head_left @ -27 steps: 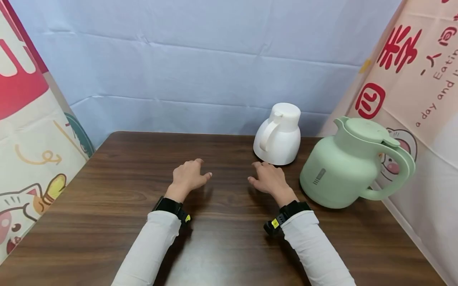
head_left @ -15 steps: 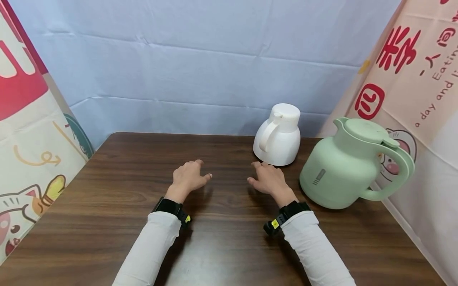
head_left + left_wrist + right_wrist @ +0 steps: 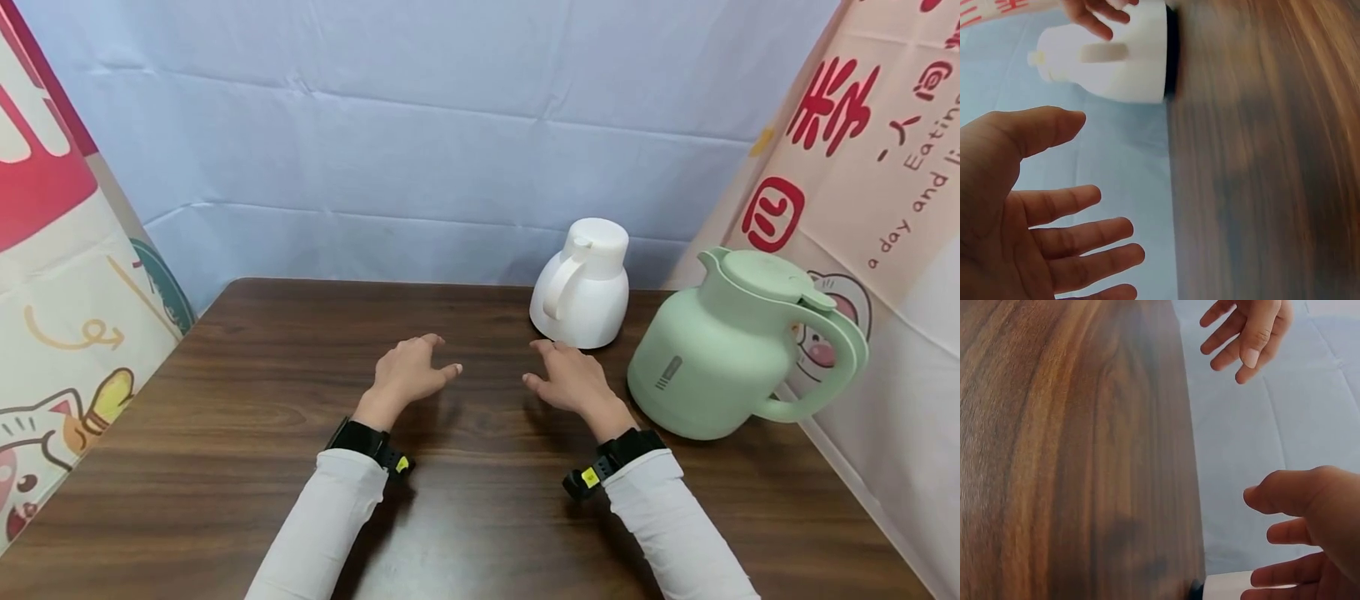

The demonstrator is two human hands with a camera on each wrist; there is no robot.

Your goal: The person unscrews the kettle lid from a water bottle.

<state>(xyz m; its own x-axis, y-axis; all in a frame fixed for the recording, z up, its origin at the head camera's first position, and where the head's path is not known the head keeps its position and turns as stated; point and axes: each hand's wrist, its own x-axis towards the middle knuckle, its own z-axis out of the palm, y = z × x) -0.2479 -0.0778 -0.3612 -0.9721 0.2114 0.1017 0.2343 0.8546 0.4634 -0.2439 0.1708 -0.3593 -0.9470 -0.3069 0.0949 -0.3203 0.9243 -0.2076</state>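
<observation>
My left hand (image 3: 408, 373) hovers over the middle of the wooden table, fingers loosely extended and nothing in it. In the left wrist view its thumb and fingers (image 3: 1079, 237) are spread apart. To the right, my right hand (image 3: 573, 379) is held over the table in the same way, also holding nothing. Just beyond its fingertips stands a white jug (image 3: 581, 287), upright, its handle towards me and to the left. A larger light green jug (image 3: 712, 358) with a lid stands right of my right hand, its handle pointing right.
The dark brown wooden table (image 3: 247, 400) spans the foreground. A pale blue cloth (image 3: 360, 150) hangs behind its far edge. Printed curtains close off the left side (image 3: 52, 333) and the right side (image 3: 847, 192). Both wrists carry black straps with small cameras.
My left hand has shifted slightly to the right. My right hand and forearm have moved a little to the right too. Both jugs stay in place.
</observation>
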